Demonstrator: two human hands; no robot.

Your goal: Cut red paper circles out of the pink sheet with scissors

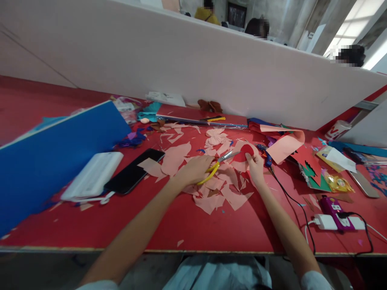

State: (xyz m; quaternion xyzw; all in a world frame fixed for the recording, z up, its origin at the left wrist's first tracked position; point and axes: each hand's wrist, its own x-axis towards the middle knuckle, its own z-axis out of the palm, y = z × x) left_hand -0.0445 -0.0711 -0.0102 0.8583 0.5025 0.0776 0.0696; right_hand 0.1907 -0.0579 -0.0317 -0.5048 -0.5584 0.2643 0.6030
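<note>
Head view looks forward, down over the worktable (193, 237).

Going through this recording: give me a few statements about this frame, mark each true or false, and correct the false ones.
1. The left hand holds yellow-handled scissors. True.
2. The right hand holds a smartphone. False: it holds a red paper piece; the smartphone lies on the table, left of the hands.
3. Pink paper scraps lie scattered on the red table top. True.
4. The scissors' blades point back toward the person. False: they point away, toward the red paper piece.
5. A white partition runs along the table's far side. True.
</note>
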